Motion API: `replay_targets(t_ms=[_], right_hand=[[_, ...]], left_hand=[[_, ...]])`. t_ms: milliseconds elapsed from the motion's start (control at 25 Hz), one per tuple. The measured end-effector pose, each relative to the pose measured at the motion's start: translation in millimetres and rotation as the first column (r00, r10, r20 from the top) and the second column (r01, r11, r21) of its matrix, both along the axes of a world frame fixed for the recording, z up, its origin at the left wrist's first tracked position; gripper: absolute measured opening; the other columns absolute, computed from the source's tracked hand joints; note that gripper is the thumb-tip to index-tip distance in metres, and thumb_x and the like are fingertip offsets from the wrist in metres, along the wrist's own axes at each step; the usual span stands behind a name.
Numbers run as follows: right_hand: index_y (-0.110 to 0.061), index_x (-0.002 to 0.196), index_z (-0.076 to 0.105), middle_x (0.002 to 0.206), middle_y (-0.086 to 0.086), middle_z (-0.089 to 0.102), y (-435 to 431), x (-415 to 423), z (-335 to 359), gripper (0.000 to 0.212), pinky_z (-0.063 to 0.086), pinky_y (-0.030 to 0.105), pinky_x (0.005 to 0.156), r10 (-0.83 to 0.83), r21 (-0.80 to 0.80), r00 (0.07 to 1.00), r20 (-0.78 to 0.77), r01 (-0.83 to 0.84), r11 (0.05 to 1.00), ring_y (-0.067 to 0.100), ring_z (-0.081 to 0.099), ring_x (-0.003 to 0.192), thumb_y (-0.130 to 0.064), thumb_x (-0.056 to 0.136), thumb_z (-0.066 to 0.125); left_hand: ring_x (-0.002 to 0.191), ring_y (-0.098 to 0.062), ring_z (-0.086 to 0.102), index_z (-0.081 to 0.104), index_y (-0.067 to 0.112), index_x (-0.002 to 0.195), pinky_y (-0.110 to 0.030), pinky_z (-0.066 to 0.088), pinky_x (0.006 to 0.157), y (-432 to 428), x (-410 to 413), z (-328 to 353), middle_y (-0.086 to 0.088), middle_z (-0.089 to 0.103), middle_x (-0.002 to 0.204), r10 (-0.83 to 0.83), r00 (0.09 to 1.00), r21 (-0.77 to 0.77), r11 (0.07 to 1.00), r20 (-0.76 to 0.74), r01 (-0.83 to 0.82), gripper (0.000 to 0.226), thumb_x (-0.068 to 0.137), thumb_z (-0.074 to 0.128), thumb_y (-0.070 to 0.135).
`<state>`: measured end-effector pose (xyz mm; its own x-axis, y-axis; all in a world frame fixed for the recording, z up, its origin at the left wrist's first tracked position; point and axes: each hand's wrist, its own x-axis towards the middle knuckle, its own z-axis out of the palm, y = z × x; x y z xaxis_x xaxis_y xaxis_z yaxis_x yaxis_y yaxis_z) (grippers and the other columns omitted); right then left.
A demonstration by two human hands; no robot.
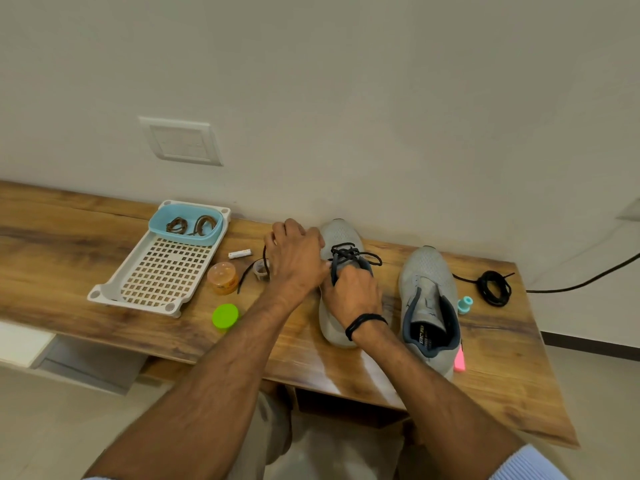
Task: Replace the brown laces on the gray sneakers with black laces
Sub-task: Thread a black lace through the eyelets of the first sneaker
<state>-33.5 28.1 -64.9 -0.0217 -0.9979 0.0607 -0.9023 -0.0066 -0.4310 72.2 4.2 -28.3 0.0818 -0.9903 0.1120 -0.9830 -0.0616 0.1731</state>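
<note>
The grip of the left hand (294, 258) curls round the black lace (351, 252); the right hand (349, 294) seemingly pinches it at the sneaker (341, 233) collar. Judged step: top eyelets; next, draw both ends snug toward six o'clock.

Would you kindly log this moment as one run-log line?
step: threading black lace | left hand: grips lace end | right hand: grips sneaker | second sneaker: unlaced | brown laces: blue tub

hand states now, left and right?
Left hand: grips the black lace.
Right hand: grips the half-laced sneaker near its tongue.
</note>
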Motion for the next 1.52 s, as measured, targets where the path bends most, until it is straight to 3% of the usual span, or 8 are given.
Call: replay_targets(t_ms=[120,360,560,760,1000,1160,1400,1520], right_hand=[[-0.009,0.097,0.068,0.098,0.011,0.067,0.9,1.7,1.2,0.044,0.048,0.033,0.065,-0.017,0.004,1.000,-0.012,0.017,1.000,0.032,0.066,0.086,-0.045,0.098,0.042],[-0.005,0.098,0.066,0.099,0.013,0.068,-0.1,0.5,7.4,0.034,0.046,0.032,0.065,-0.063,0.053,0.998,-0.019,0.064,0.997,0.032,0.066,0.090,-0.032,0.098,0.045],[-0.005,0.088,0.066,0.092,0.012,0.069,1.0,-0.6,11.2,0.033,0.042,0.029,0.060,-0.065,0.076,0.997,-0.032,0.068,0.995,0.030,0.065,0.085,-0.029,0.096,0.045],[-0.007,0.087,0.066,0.090,0.011,0.068,1.5,-2.4,12.4,0.033,0.041,0.029,0.060,-0.094,0.075,0.996,-0.005,0.094,0.993,0.030,0.065,0.083,-0.032,0.096,0.046],[-0.009,0.086,0.066,0.089,0.009,0.068,1.7,-1.9,11.9,0.033,0.041,0.029,0.060,-0.094,0.073,0.996,0.001,0.094,0.993,0.029,0.065,0.082,-0.033,0.096,0.046],[-0.009,0.085,0.066,0.085,0.007,0.065,2.7,-0.9,12.3,0.034,0.040,0.029,0.059,-0.091,0.069,0.996,-0.003,0.091,0.993,0.027,0.064,0.079,-0.034,0.096,0.046],[-0.018,0.053,0.048,0.056,-0.001,0.052,-2.4,-13.5,17.3,0.036,0.027,0.024,0.042,-0.039,0.122,0.995,0.097,0.027,0.992,0.019,0.051,0.053,-0.033,0.084,0.055],[-0.019,0.048,0.047,0.049,-0.005,0.049,-2.0,-21.5,30.5,0.033,0.025,0.022,0.041,-0.052,0.152,0.988,0.144,0.029,0.988,0.013,0.044,0.045,-0.031,0.076,0.058]], left_hand=[[0.117,-0.030,0.038,0.072,0.029,0.106,-0.041,0.030,0.097,-1.0,-1.0,-1.0,-0.009,0.049,0.122,0.030,0.993,0.087,0.995,0.111,-0.040,0.034,0.085,0.063,0.053],[0.118,-0.033,0.039,0.069,0.014,0.100,-0.042,0.031,0.099,3.6,0.8,8.6,-0.015,0.050,0.125,0.156,0.984,0.145,0.975,0.089,-0.168,0.038,0.081,0.063,0.046],[0.127,-0.034,0.039,0.065,0.016,0.111,-0.044,0.031,0.107,6.4,18.4,12.1,-0.017,0.053,0.133,0.296,0.948,0.320,0.893,0.115,-0.318,0.047,0.081,0.064,0.052],[0.119,-0.033,0.053,0.063,0.014,0.116,-0.040,0.044,0.099,9.2,24.6,13.6,-0.012,0.062,0.124,0.307,0.950,0.457,0.838,0.059,-0.299,0.047,0.085,0.061,0.050],[0.098,-0.025,0.066,0.059,0.010,0.085,-0.034,0.055,0.086,9.7,27.0,15.9,-0.008,0.066,0.097,0.215,0.972,0.615,0.755,0.098,-0.230,0.023,0.090,0.057,0.033],[0.099,-0.020,0.069,0.063,0.011,0.107,-0.035,0.055,0.092,9.3,26.8,17.4,-0.003,0.069,0.105,0.181,0.979,0.715,0.673,0.090,-0.190,0.024,0.095,0.052,0.027],[0.057,-0.012,0.068,0.055,0.008,0.089,-0.031,0.058,0.082,13.6,23.2,14.7,-0.004,0.074,0.074,0.260,0.964,0.664,0.731,-0.056,-0.158,0.020,0.096,0.051,0.026],[0.069,-0.017,0.072,0.053,0.008,0.119,-0.035,0.059,0.082,4.8,18.8,9.5,-0.009,0.075,0.087,0.224,0.961,0.623,0.778,-0.160,-0.078,0.024,0.096,0.051,0.016]])
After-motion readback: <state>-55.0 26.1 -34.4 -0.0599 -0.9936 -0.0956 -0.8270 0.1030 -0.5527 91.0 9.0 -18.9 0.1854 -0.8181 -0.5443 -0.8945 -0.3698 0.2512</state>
